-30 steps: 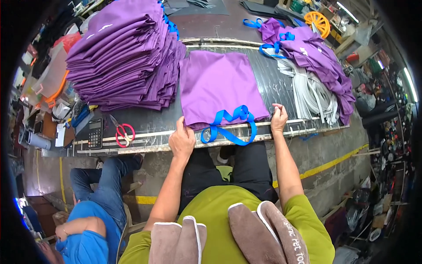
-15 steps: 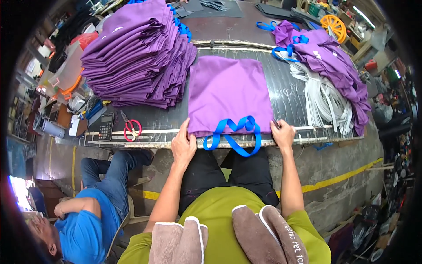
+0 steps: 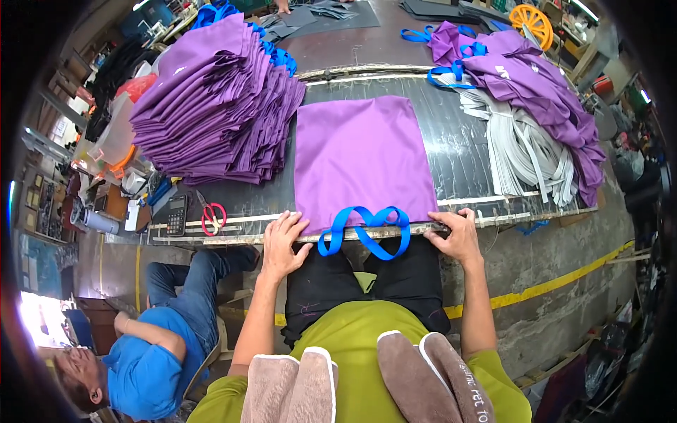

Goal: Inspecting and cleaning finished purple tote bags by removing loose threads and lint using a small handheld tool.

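Note:
A purple cloth bag [image 3: 363, 162] lies flat on the dark table [image 3: 451, 151] in front of me. Its blue strap [image 3: 403, 233] loops over the table's near edge. My left hand [image 3: 284, 243] rests at the bag's near left corner, fingers stretched forward and thumb apart. At the near right corner, my right hand [image 3: 458, 236] touches the edge with its fingers spread. Neither hand grips the cloth. Red-handled scissors [image 3: 211, 215] lie to the left of my left hand, beside a black calculator [image 3: 176, 215].
A tall stack of purple bags [image 3: 211, 106] stands at the left. Purple cloth [image 3: 525, 88] with blue straps and a bundle of white strips [image 3: 525, 144] lie at the right. A person in a blue shirt [image 3: 151, 359] sits low at my left. Dark sheets [image 3: 338, 14] lie at the far side.
Both hands have loosened from the bag's near corners, and their fingers have spread out. The bag now lies flatter and squarer, with its strap a little lower over the edge.

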`<state>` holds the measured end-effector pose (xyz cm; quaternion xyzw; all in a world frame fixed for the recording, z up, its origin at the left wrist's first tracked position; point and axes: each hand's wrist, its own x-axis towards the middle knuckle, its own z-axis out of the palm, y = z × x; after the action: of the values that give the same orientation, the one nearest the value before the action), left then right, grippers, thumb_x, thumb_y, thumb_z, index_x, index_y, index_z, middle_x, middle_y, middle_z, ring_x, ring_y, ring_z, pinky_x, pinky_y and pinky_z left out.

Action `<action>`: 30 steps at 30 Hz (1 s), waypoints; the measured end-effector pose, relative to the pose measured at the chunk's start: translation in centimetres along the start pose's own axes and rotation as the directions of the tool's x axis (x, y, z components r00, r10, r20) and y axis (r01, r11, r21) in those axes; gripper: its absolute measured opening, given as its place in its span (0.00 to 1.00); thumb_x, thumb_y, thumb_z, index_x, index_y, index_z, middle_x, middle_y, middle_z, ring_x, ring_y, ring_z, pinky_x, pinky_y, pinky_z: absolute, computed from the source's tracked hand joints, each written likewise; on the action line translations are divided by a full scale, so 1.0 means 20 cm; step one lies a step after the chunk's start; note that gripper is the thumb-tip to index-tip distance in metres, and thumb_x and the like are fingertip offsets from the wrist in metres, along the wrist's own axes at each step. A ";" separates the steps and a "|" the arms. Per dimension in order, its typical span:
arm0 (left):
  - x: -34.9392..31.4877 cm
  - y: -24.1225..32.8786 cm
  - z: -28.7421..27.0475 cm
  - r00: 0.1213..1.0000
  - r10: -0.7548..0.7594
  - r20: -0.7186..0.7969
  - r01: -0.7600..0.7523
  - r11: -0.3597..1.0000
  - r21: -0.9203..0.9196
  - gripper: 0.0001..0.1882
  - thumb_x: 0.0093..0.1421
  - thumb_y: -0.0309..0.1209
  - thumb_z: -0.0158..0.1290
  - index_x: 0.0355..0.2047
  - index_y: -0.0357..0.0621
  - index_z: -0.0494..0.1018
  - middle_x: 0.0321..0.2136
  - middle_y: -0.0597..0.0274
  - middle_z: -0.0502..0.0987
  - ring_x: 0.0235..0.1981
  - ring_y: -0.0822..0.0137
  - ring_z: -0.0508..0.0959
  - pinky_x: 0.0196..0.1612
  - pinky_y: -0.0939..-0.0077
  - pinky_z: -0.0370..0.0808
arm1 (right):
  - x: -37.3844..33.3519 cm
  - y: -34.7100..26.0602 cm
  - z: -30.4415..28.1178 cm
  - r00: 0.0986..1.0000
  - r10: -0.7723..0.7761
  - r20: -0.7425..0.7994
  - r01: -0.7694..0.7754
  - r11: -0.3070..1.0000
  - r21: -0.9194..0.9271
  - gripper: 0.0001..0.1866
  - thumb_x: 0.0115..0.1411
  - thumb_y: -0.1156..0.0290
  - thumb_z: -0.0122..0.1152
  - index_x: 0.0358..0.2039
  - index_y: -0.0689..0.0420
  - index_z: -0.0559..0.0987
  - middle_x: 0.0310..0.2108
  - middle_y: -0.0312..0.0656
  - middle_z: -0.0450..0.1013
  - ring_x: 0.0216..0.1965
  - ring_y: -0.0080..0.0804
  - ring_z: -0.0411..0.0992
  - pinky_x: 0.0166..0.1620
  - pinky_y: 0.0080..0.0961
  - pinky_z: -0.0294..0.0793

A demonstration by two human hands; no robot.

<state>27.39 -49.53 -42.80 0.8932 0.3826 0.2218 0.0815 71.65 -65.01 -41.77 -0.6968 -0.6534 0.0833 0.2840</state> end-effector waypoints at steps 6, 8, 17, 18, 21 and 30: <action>-0.08 -0.06 0.00 0.998 0.021 -0.060 -0.032 0.984 -0.177 0.19 0.50 0.23 0.70 0.45 0.48 0.85 0.48 0.58 0.84 0.59 0.48 0.81 0.62 0.52 0.75 | -0.07 0.02 -0.03 0.998 -0.053 0.038 0.054 0.998 -0.030 0.19 0.53 0.65 0.82 0.46 0.48 0.89 0.37 0.34 0.85 0.40 0.35 0.80 0.59 0.43 0.65; -0.09 -0.04 -0.02 0.995 0.004 -0.101 -0.031 0.965 -0.259 0.17 0.52 0.20 0.67 0.43 0.46 0.85 0.42 0.58 0.86 0.56 0.48 0.83 0.60 0.52 0.77 | -0.09 0.03 -0.02 0.997 -0.071 0.034 0.074 0.995 -0.072 0.11 0.56 0.70 0.80 0.40 0.51 0.89 0.32 0.35 0.82 0.35 0.35 0.78 0.55 0.40 0.66; 0.24 0.00 -0.36 0.926 -0.316 -0.205 0.138 0.791 -0.596 0.05 0.71 0.22 0.59 0.45 0.34 0.81 0.37 0.63 0.83 0.40 0.75 0.80 0.47 0.77 0.76 | 0.15 -0.21 -0.37 0.951 0.096 0.293 -0.215 0.889 0.404 0.45 0.48 0.71 0.84 0.68 0.55 0.77 0.34 0.26 0.61 0.34 0.20 0.60 0.38 0.21 0.64; 0.28 0.00 -0.36 0.909 -0.361 -0.208 0.172 0.780 -0.601 0.04 0.73 0.24 0.60 0.45 0.35 0.81 0.35 0.68 0.81 0.37 0.78 0.77 0.44 0.79 0.75 | 0.15 -0.20 -0.33 0.950 0.030 0.312 -0.176 0.874 0.452 0.43 0.48 0.69 0.83 0.67 0.57 0.78 0.33 0.27 0.61 0.33 0.21 0.59 0.37 0.22 0.62; 0.33 -0.08 -0.28 0.859 -0.476 -0.185 0.256 0.715 -0.651 0.05 0.74 0.26 0.61 0.44 0.36 0.81 0.33 0.73 0.78 0.35 0.80 0.74 0.39 0.81 0.72 | 0.11 -0.17 -0.19 0.917 -0.053 0.396 -0.168 0.848 0.502 0.44 0.47 0.68 0.82 0.68 0.59 0.78 0.34 0.27 0.64 0.32 0.20 0.57 0.36 0.23 0.61; 0.39 -0.19 -0.08 0.794 -0.550 -0.259 0.204 0.643 -0.738 0.06 0.72 0.30 0.63 0.41 0.39 0.83 0.27 0.78 0.75 0.28 0.84 0.69 0.31 0.82 0.67 | -0.05 -0.25 0.17 0.995 0.021 0.100 -0.073 0.827 0.557 0.09 0.63 0.75 0.75 0.43 0.61 0.89 0.25 0.30 0.78 0.25 0.18 0.65 0.31 0.24 0.67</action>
<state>28.92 -41.25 -39.88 0.6163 0.4658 0.5278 0.3529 65.49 -64.97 -42.31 -0.5944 -0.5950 0.3090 0.4440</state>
